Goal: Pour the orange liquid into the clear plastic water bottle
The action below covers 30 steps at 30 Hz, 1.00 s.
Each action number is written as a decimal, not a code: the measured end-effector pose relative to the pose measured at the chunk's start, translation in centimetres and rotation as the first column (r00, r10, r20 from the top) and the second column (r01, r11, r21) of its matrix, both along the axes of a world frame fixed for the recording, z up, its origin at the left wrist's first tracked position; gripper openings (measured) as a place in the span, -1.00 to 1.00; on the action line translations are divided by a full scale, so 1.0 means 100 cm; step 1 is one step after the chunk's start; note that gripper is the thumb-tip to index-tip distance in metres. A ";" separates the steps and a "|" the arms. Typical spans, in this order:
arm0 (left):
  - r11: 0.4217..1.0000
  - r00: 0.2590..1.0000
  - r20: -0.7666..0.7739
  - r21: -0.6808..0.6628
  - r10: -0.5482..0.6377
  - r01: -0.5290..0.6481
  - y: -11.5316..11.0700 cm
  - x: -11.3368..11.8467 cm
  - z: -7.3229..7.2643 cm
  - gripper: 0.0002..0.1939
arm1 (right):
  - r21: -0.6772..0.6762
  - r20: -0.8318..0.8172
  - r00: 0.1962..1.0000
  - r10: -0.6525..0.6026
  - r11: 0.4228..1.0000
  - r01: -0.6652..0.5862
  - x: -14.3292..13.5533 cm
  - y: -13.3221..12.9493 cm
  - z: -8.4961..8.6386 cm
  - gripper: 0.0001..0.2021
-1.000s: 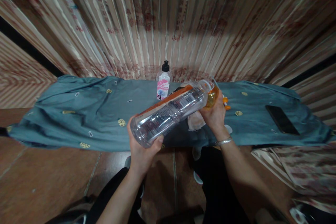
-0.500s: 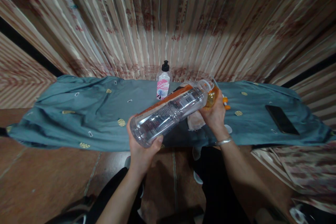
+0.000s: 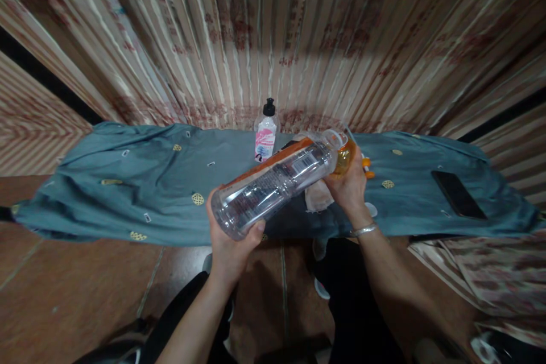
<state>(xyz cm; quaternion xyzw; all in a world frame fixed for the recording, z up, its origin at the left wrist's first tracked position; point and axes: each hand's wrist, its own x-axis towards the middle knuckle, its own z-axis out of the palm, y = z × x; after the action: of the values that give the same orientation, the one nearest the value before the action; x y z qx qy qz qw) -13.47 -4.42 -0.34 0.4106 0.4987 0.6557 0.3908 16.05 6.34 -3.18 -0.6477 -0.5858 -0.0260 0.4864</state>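
Observation:
My left hand (image 3: 232, 242) is wrapped round the base of a large clear plastic bottle (image 3: 277, 182) with an orange label. The bottle is tilted, its mouth pointing up and to the right. At that mouth, my right hand (image 3: 348, 182) grips a clear cup (image 3: 344, 156) with amber liquid in it. The cup's rim and the bottle's neck overlap in view; I cannot tell whether they touch. Below the bottle lies a pale folded cloth or tissue (image 3: 319, 198), partly hidden. A white round cap (image 3: 370, 209) lies beside my right wrist.
A pump-topped bottle with a pink label (image 3: 265, 139) stands behind the large bottle. Small orange pieces (image 3: 367, 168) lie just right of the cup. A black phone (image 3: 457, 194) rests on the right of the green cloth-covered table (image 3: 149, 182). A pleated curtain (image 3: 256, 40) hangs behind.

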 end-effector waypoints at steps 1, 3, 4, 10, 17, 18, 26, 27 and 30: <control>0.999 0.999 -0.019 -0.014 -0.042 0.042 0.000 -0.001 0.000 -0.03 | 0.001 -0.001 1.000 -0.001 1.000 0.001 0.000 0.000 0.000 -0.14; 0.994 0.994 -0.044 -0.029 -0.103 0.102 -0.001 -0.004 0.001 -0.08 | -0.005 -0.007 1.000 -0.002 1.000 0.002 0.000 0.000 0.000 -0.14; 0.993 0.993 -0.036 -0.027 -0.113 0.112 -0.001 -0.006 0.001 -0.08 | -0.009 -0.010 1.000 -0.001 1.000 0.001 0.000 0.000 0.000 -0.13; 0.989 0.988 -0.037 -0.015 -0.151 0.150 -0.001 -0.014 -0.007 -0.06 | -0.029 0.007 1.000 -0.008 1.000 0.009 0.004 0.001 0.000 -0.06; 0.999 1.000 0.009 0.028 0.024 -0.025 0.001 0.006 -0.007 0.01 | -0.036 0.004 1.000 -0.009 0.999 0.009 0.003 0.000 0.002 -0.06; 0.999 1.000 0.003 0.035 0.030 -0.030 0.001 0.007 -0.006 0.01 | -0.040 0.000 1.000 -0.007 0.999 0.007 0.003 0.000 0.002 -0.06; 0.994 0.992 -0.068 0.017 -0.105 0.106 0.001 -0.009 -0.001 0.04 | 0.005 0.010 1.000 0.016 1.000 -0.016 0.001 0.002 -0.004 -0.08; 0.997 0.996 -0.059 0.026 -0.067 0.068 0.001 -0.007 -0.002 0.04 | 0.011 0.013 1.000 0.009 1.000 -0.010 0.001 0.003 -0.006 -0.07; 0.998 0.998 -0.011 0.014 -0.064 0.064 0.000 0.000 -0.007 -0.04 | 0.027 0.019 1.000 -0.010 1.000 0.009 0.003 0.004 -0.011 -0.03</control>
<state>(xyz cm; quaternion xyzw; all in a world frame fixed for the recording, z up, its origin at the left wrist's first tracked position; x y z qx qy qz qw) -13.50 -4.43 -1.01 0.4327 0.4827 0.6442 0.4059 16.31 6.76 -4.25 -0.6437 -0.5868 -0.0423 0.4895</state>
